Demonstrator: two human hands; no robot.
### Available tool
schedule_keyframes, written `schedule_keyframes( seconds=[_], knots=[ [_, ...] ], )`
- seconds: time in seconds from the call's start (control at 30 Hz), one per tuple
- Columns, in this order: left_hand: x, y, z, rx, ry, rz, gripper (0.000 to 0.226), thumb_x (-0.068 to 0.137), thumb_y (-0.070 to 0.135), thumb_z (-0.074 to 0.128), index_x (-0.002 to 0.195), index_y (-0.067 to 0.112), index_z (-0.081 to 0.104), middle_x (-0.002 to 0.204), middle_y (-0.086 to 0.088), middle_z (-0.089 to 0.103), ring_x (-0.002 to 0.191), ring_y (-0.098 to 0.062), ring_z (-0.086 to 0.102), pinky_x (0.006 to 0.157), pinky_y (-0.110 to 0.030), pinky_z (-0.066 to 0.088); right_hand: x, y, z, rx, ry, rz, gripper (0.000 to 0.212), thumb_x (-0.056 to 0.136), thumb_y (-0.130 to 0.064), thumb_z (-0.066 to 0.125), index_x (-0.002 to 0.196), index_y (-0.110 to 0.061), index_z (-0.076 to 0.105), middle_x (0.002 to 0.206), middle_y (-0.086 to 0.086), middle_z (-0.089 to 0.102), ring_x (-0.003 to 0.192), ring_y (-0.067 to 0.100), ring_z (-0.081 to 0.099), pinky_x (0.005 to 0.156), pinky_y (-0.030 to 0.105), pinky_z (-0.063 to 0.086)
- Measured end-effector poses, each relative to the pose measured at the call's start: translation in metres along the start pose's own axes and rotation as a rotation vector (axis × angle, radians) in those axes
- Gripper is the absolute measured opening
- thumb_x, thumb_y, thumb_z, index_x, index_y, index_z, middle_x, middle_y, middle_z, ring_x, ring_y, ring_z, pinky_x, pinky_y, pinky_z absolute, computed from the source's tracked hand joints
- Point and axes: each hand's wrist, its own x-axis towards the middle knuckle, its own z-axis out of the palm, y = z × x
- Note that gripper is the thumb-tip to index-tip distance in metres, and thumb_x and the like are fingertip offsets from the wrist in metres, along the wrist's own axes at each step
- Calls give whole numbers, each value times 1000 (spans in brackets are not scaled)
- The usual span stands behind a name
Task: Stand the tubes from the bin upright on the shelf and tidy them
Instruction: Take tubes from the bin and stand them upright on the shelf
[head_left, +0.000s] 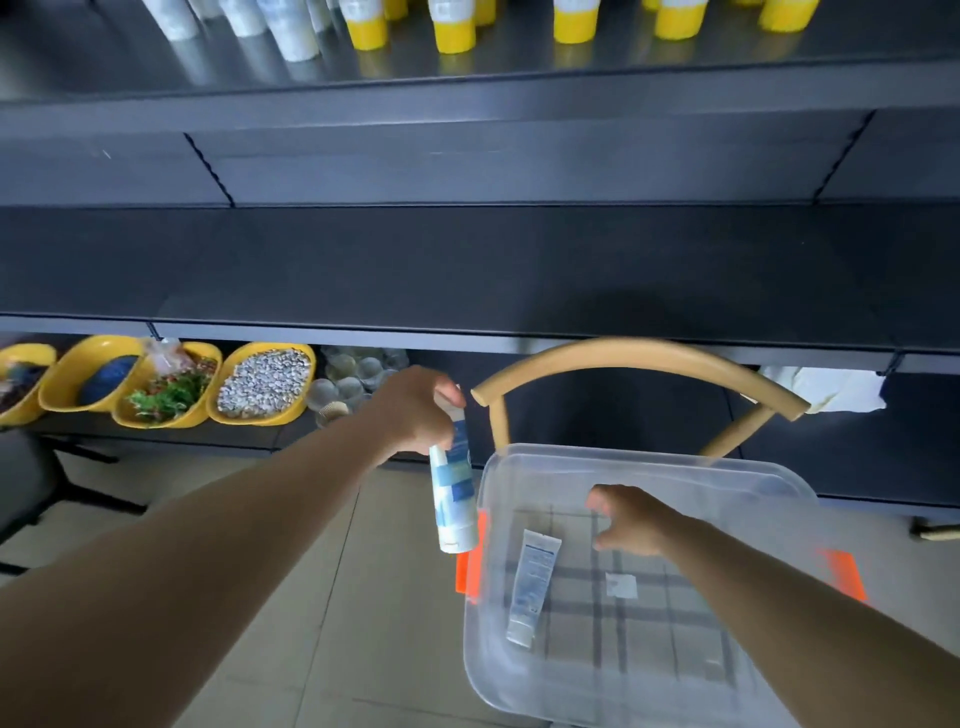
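My left hand grips the crimped end of a white and blue tube, which hangs cap down just left of the clear plastic bin. One more white tube lies flat on the bin's bottom. Over the bin hovers my right hand, fingers loosely curled and holding nothing, just right of that lying tube. Up on the top shelf stand white-capped tubes at the left and yellow-capped tubes to the right.
The bin rests on a chair with a curved wooden back. An empty dark shelf runs across the middle. Below it at the left are yellow bowls with fillings and some clear glasses. A small white paper scrap lies in the bin.
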Motion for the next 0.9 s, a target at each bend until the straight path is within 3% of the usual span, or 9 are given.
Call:
schedule_keyframes(
  seconds=[0.13, 0.33, 0.53, 0.73, 0.9],
  knots=[
    [13, -15, -22, -95, 1, -37, 39, 75, -9, 66, 100, 21, 64, 107, -1, 51, 72, -14, 59, 50, -14, 49, 26, -13, 25, 46, -14, 9, 60, 82, -25, 68, 135, -16, 41, 139, 3, 46, 124, 19, 48, 98, 26, 40],
    [39, -34, -26, -119, 7, -56, 39, 76, -11, 66, 101, 18, 65, 98, -2, 54, 78, -21, 62, 57, -18, 53, 65, -15, 70, 42, -51, 30, 61, 80, -26, 69, 134, -18, 42, 137, 3, 48, 121, 20, 49, 95, 28, 42],
    [63, -53, -13, -100, -20, -75, 38, 76, -9, 66, 101, 20, 64, 86, 6, 51, 71, -14, 60, 54, -16, 50, 92, -9, 99, 25, -63, 43, 69, 79, -27, 71, 138, -17, 37, 141, 3, 41, 127, 21, 44, 100, 30, 40],
    [77, -64, -2, -103, -46, -78, 40, 76, -11, 66, 106, 15, 65, 108, 0, 49, 80, -19, 60, 54, -16, 52, 113, -9, 109, 3, -48, 82, 76, 76, -30, 73, 139, -19, 33, 136, 3, 42, 125, 21, 44, 97, 32, 43],
    [87, -77, 6, -102, -60, -87, 40, 75, -12, 66, 104, 16, 65, 111, -2, 49, 88, -24, 60, 56, -18, 53, 124, -9, 122, 47, -60, 109, 82, 70, -28, 79, 138, -16, 33, 135, 4, 39, 125, 23, 41, 97, 32, 43]
  ],
)
